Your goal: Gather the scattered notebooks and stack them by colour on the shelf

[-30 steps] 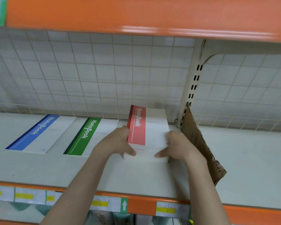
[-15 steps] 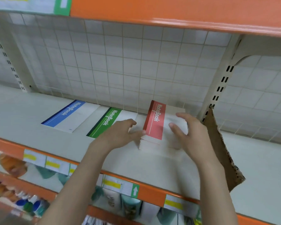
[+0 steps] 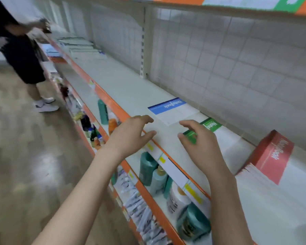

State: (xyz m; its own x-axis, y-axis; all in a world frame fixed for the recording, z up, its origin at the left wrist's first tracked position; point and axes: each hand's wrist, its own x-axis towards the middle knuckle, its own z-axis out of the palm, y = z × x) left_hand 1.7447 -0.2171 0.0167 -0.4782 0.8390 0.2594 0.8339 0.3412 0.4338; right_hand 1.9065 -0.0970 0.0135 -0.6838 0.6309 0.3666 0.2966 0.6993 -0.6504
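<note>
Hands (image 3: 166, 137) above white shelf (image 3: 134, 89)

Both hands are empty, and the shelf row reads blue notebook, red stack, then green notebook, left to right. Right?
Not quite. The head view shows the blue notebook, then the green notebook, then the red stack on the right. The left hand and right hand are indeed empty.

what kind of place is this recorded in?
Most likely a retail shop aisle: long orange-edged shelving with price-label strips, toiletry bottles on the lower tier, and NoteBook stock laid out above, such as the red stack.
</note>
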